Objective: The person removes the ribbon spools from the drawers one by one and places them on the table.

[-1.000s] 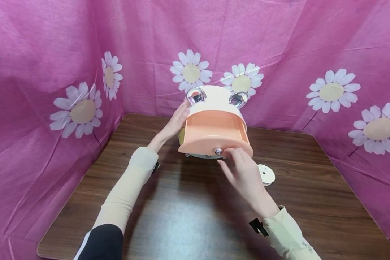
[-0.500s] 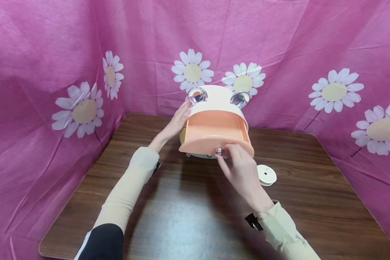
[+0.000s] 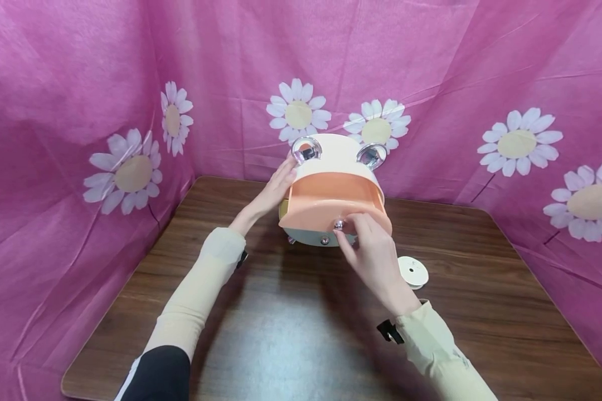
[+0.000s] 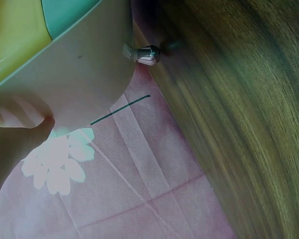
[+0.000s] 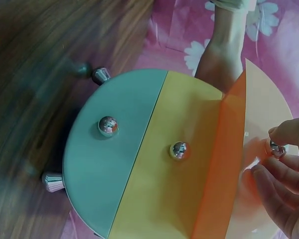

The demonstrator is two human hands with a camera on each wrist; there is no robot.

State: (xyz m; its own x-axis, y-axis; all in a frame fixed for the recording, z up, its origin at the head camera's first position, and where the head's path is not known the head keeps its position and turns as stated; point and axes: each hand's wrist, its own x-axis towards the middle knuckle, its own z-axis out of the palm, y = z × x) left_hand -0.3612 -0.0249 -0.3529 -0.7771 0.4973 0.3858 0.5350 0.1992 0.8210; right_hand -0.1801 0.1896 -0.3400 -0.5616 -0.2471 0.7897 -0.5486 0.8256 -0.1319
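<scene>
A round, clock-shaped drawer box point(image 3: 337, 148) with a white shell and two chrome bells on top stands at the table's far side. Its top orange drawer point(image 3: 306, 216) is pulled partly out; the inside shows no contents. My right hand point(image 3: 376, 259) pinches that drawer's chrome knob point(image 5: 275, 149) between thumb and fingers. Flat along the shell's left side rests my left hand point(image 3: 272, 194), fingers straight. Below the orange drawer, the yellow drawer point(image 5: 159, 186) and green drawer point(image 5: 102, 164) sit closed, each with a chrome knob.
A white spool-like disc point(image 3: 413, 272) with a small centre hole lies on the wooden table point(image 3: 486, 301), right of the box. Small chrome feet point(image 5: 53, 182) hold the box up. Pink cloth point(image 3: 221, 72) with printed daisies hangs behind and at the sides.
The orange drawer has slid a little inward, and more of the green front shows under it. My right thumb has come up to the knob. My left hand stays put.
</scene>
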